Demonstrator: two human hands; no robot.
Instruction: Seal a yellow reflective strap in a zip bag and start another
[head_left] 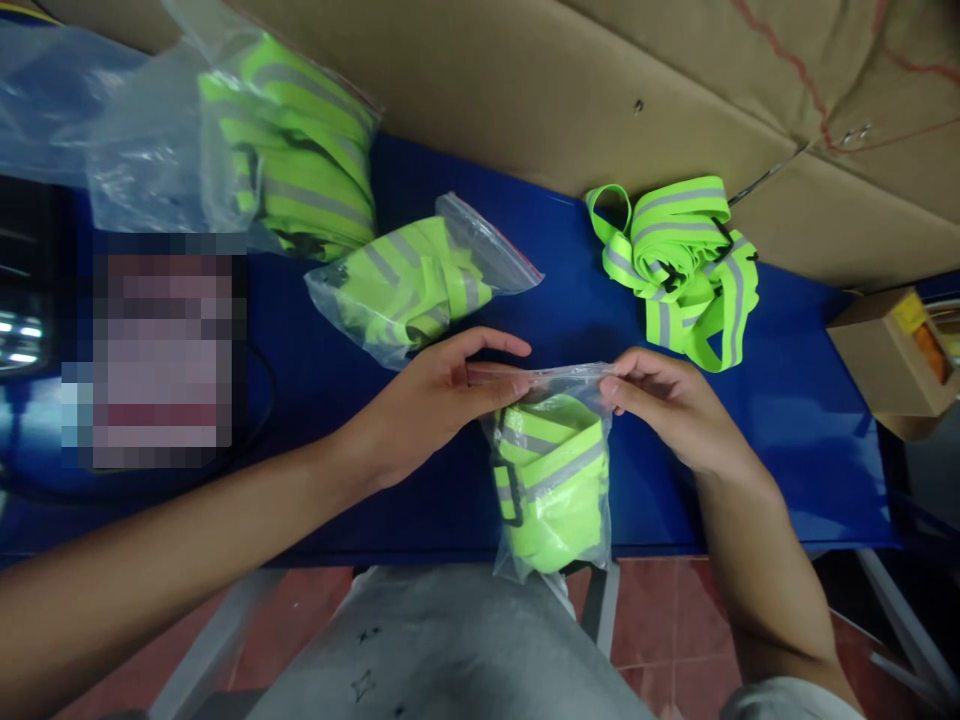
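Note:
A clear zip bag [555,375] hangs between my two hands at the front edge of the blue table. Inside it lies a folded neon-yellow reflective strap [559,480] with grey stripes and a black buckle. My left hand [457,385] pinches the left end of the bag's top edge, its index finger lifted away. At the right end of the same edge, my right hand [652,395] grips the plastic between thumb and curled fingers. Just beyond my left hand lies another zip bag [491,245] with a similar strap in it.
A larger bag of straps [307,160] lies at the back left beside loose clear plastic bags [150,150]. Unbagged straps [682,265] sit in a tangled pile at the back right. A cardboard box [889,360] stands at the right end of the blue table [802,430]. Brown sheeting [540,90] borders the back.

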